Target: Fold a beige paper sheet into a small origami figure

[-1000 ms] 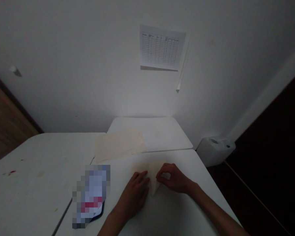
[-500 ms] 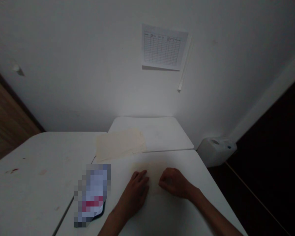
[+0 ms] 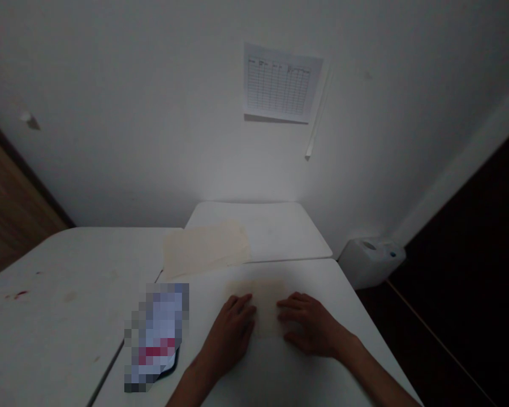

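Observation:
A thin, pale beige sheet (image 3: 268, 316) lies flat on the white table (image 3: 263, 379), faint against its surface. My left hand (image 3: 235, 328) rests on the sheet's left side, palm down with fingers stretched out. On its right side lies my right hand (image 3: 311, 322), fingers spread and tips on or just over the sheet's edge. Neither hand holds anything. Farther back to the left is a beige stack of similar sheets (image 3: 206, 249), which lies across the joint between the table tops.
A phone-like object (image 3: 159, 333), mostly blurred out, lies left of my left hand. A printed table on paper (image 3: 282, 85) hangs on the wall. A white plastic canister (image 3: 371, 263) stands right of the table. Reddish marks (image 3: 21, 294) stain the left table.
My right hand has opened from a closed, curled shape, and its fingers now spread out over the sheet's right side. My left hand stays nearly in place.

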Tool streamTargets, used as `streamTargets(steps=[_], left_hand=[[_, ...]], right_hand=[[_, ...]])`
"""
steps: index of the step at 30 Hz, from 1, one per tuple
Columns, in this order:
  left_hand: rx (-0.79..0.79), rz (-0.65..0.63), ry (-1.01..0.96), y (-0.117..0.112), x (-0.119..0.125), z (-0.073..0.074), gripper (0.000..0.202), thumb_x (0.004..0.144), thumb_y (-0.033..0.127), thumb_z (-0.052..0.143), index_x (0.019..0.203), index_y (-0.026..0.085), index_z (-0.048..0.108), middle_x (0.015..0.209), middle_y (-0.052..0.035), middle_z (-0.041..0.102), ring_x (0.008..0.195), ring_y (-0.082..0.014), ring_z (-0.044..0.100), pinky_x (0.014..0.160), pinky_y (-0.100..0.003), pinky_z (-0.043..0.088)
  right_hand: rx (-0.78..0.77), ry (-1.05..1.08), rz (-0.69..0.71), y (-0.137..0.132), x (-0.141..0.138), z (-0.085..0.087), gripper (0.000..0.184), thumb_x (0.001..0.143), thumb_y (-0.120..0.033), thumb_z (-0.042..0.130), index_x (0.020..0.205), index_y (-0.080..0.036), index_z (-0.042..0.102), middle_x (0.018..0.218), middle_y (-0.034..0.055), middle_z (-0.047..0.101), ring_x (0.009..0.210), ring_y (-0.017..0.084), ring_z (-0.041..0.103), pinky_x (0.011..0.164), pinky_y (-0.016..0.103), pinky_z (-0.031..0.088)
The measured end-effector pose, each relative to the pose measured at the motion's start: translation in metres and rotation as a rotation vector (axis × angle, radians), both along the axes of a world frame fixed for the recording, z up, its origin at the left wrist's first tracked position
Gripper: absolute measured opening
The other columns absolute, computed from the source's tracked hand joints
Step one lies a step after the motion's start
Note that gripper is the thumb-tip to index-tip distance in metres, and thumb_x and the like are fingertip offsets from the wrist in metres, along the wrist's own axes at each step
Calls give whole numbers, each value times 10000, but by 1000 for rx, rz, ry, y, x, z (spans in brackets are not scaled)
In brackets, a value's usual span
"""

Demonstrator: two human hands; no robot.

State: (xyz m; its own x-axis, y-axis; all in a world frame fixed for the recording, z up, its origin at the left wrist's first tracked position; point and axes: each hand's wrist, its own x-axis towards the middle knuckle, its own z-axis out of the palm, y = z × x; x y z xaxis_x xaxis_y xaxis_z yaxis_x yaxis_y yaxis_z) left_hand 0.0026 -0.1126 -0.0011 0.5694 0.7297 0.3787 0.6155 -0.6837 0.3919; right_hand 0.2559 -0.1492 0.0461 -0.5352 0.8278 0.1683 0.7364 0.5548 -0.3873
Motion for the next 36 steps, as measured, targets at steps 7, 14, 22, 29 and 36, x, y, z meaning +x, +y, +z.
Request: streamTargets(steps=[7,14,22,29,36], left_hand=[[-29,-157,9,-4,5,5,319,827,10,482,977,232,655,1207,-51,610,1128,-219,514,951,-403,485],[1,-112,8,-11,8,10,186,745,229,702,917,216,634,1169,-71,613,1115,-283,515,945,-478,472],[40,-73,34,-11,13,11,56,849,210,589,802,204,618,1057,-63,636,994,-246,550,868,-448,492],[-39,-118,-16,-11,8,21,117,880,168,528,890,214,636,1100,-61,634,1038,-232,550,912,-430,490],[-61,-102,-88,-3,1,15,238,863,46,475,925,216,630,1156,-62,610,1080,-204,541,919,-370,498]], right_hand=[[153,-177,67,-5,-3,-6,108,869,-265,577,939,-227,650,1208,37,629,1003,217,568,886,355,427],[304,-336,116,-4,-6,-15,85,904,-175,547,836,-204,590,891,24,673,827,189,558,740,313,424],[203,7,17,4,-6,-10,78,888,-185,582,944,-213,626,900,22,679,851,176,575,768,297,450],[-26,438,-166,16,2,-13,241,828,-241,658,1068,-248,647,882,19,689,844,176,633,820,327,482],[-71,478,-227,33,-13,-15,216,802,-286,683,1014,-249,685,837,1,712,819,177,663,851,337,469]])
